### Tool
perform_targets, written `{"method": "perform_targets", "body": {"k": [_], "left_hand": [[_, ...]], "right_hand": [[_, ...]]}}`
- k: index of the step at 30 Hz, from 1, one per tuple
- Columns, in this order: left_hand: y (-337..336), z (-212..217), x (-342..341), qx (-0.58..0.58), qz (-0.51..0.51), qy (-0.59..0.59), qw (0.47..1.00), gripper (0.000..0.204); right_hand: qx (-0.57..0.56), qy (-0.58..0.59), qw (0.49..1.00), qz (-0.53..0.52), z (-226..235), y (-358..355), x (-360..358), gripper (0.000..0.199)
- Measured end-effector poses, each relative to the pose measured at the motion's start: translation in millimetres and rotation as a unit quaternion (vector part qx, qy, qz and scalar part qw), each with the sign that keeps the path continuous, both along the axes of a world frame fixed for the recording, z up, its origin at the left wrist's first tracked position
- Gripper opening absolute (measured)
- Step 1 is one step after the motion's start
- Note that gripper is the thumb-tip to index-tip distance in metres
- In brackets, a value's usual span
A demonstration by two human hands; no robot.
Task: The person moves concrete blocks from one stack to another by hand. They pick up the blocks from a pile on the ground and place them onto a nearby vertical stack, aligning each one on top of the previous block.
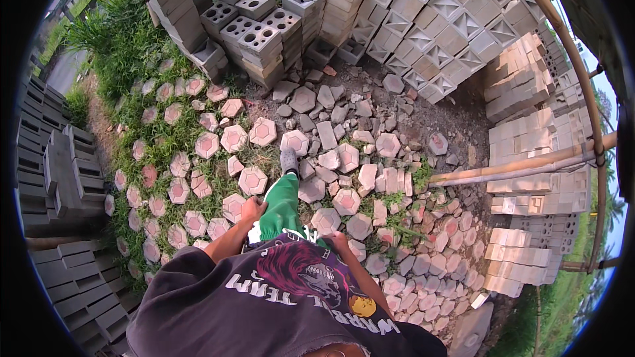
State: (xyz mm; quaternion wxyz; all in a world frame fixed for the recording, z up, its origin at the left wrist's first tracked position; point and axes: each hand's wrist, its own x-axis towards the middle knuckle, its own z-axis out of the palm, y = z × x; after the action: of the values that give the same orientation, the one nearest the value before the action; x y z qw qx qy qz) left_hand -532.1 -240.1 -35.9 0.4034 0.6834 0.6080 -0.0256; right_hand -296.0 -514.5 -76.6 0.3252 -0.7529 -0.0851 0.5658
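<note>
My left hand (253,210) is at the left side of my green trousers (281,201), by a patch of white cloth at the waist. Its fingers look curled in; whatever they may hold is too small to make out. On the other side of the waist, my right hand (337,240) rests near the hem of my dark printed shirt (264,291), its fingers mostly hidden. A white drawstring hangs between the hands. One foot in a grey clog (289,160) is forward on a hexagonal paving stone (295,141).
Hexagonal pavers (207,145) lie in grass, with broken rubble (340,116) ahead. Hollow concrete blocks (254,36) are stacked at the front, and patterned blocks (423,23) form a tall wall. A bamboo pole (522,164) juts in from the right; more block stacks (76,165) flank the left.
</note>
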Motion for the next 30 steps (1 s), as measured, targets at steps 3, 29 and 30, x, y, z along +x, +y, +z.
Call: {"method": "perform_targets", "body": {"k": [3,29,30], "left_hand": [[77.9,-14.8,51.2,-0.033,0.043,-0.037,0.998,0.037],[194.5,-23.1,314.6,-0.068,0.196,-0.074,0.975,0.035],[201.0,-18.8,346.3,-0.060,0.211,-0.085,0.972,0.033]], "right_hand": [[0.106,-0.186,0.974,0.080,-10.7,48.7,53.2,0.033],[-0.030,-0.199,0.930,0.306,68.0,382.2,349.1,0.034],[-0.019,-0.178,0.945,0.274,51.5,379.5,384.3,0.034]]}}
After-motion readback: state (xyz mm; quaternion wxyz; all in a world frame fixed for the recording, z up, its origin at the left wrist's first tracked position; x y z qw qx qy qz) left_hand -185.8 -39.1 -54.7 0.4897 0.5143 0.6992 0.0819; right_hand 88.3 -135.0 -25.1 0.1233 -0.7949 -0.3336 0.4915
